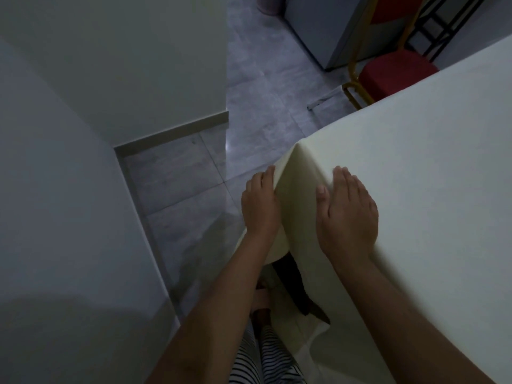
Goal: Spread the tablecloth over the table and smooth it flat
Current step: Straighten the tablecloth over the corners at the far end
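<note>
Striped trousers [266, 361]: black-and-white, lowest centre of view, between the two bare forearms; a bare foot shows dimly just above them on the floor.

Right hand [349, 214]: flat, palm down, fingers extended and held side by side, thumb out to the left; rests on the top face of the tablecloth just inside the near corner of the table.

Left hand [260, 206]: open, fingers straight and close together, laid against the hanging side of the cloth just below that corner; fingertips reach the fold running down from the corner. Whether the thumb catches fabric behind cannot be told.

Tablecloth [432, 189]: pale cream, plain, covers the table across the right half of the view; top face lies smooth, the drop hangs over the near-left edge, and its lower hem gathers in loose folds near the trousers. A dark gap shows under the drop.

Floor [263, 115]: grey marbled tiles, glossy, with a light streak.

Wall [83, 106]: white, left side, with a pale skirting board turning a corner.

Chair [396, 74]: red padded seat, gold metal frame, far side of the table, top right.

Cabinet [327, 26]: pale, far centre, standing on the floor beside the chair.
</note>
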